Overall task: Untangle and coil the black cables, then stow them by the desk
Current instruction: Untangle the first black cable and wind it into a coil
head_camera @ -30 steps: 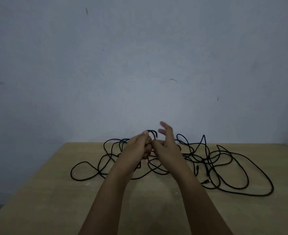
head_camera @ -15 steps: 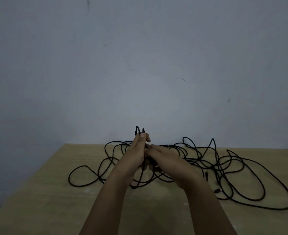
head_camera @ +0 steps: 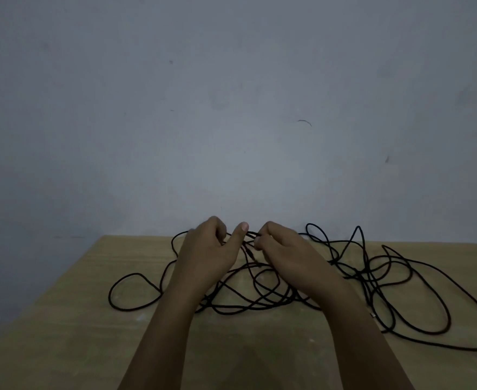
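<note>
Wood makes the top of our table (head_camera: 63,319), pale and light brown, with a few small white specks on it. It runs back to a plain grey-blue wall (head_camera: 231,108) that has some little dark marks. The room is dim.

Our black cables (head_camera: 386,280) lie in a big messy heap on the table, near the wall. Loops cross over each other in the middle. One long loop sticks out to the left and lies flat. More big loops spread far out to the right, almost to the edge of the view. Two loops at the back stand up a little against the wall.

Our two bare arms reach forward over the table, and both hands are above the middle of the heap, close together but not touching.

Our left hand (head_camera: 212,254) has its fingers curled in and the thumb sticking up. Its grip is mostly closed, and a strand runs in at the fingers, so it seems to have hold of some cable.

Our right hand (head_camera: 285,249) is curled too, with its fingertips pinched on a strand. A short bit of cable stretches between the two hands, lifted up off the table. Below it, more strands hang down to the heap.
</note>
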